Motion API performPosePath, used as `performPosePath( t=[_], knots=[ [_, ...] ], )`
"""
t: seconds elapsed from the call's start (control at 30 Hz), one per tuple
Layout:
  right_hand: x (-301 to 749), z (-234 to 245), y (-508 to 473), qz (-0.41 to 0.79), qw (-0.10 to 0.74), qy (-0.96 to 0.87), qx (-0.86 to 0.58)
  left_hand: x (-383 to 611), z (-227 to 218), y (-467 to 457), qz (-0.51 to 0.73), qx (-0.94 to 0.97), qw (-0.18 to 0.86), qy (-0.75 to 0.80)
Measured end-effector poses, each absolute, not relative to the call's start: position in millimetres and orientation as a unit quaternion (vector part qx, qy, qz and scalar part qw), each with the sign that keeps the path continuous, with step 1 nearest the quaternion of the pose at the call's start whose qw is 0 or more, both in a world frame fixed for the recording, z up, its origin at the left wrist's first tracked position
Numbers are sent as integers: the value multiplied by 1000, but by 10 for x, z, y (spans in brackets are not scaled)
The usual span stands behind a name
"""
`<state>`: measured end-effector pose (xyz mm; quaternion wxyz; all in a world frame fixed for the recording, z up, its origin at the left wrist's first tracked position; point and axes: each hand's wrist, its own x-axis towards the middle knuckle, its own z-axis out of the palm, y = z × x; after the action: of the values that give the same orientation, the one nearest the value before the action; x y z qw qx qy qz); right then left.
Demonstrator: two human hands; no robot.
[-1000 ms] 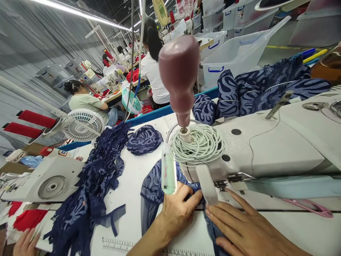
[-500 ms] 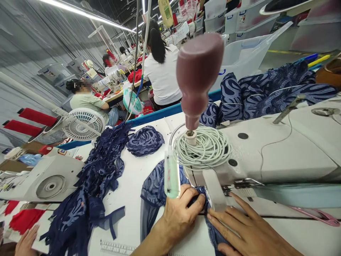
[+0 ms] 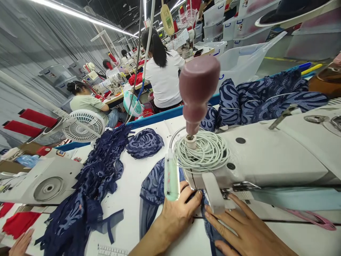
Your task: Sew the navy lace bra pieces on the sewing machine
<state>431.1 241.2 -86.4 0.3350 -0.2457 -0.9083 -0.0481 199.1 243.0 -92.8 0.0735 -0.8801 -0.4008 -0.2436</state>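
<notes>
Navy patterned lace fabric (image 3: pixel 153 183) lies on the white sewing table and runs under the head of the sewing machine (image 3: pixel 279 149). My left hand (image 3: pixel 177 209) is at the left of the machine head, thumb and fingers closed on the fabric's edge. My right hand (image 3: pixel 239 227) lies nearly flat, fingers spread, on the navy strip (image 3: pixel 210 227) at the machine's right front. A pale guard (image 3: pixel 213 192) hides the needle area. A clear, green-tinted piece (image 3: pixel 172 177) hangs in front of my left hand.
A heap of navy fabric strips (image 3: pixel 93 185) lies at left, with a folded lace piece (image 3: pixel 145 143) behind. Coiled pale cord (image 3: pixel 202 151) and a brown bottle-shaped knob (image 3: pixel 198 89) top the machine. Pink tweezers (image 3: pixel 311 218) rest at right. A co-worker's hand (image 3: pixel 22 243) is at lower left.
My left hand's thumb and fingers have shifted slightly left and up at the fabric edge. My right hand stays spread on the strip. The view has tilted slightly.
</notes>
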Motion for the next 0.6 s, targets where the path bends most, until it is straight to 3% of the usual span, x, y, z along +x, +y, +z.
performPosePath(
  t=[0.33,0.6],
  knots=[
    [4233,-900,2360,-30,366,-887,-280,2014,-882,2380,-249,-862,22,-442],
    [4332,-840,2472,-87,276,-927,-236,1959,-767,2506,-200,-870,8,-450]
  ],
)
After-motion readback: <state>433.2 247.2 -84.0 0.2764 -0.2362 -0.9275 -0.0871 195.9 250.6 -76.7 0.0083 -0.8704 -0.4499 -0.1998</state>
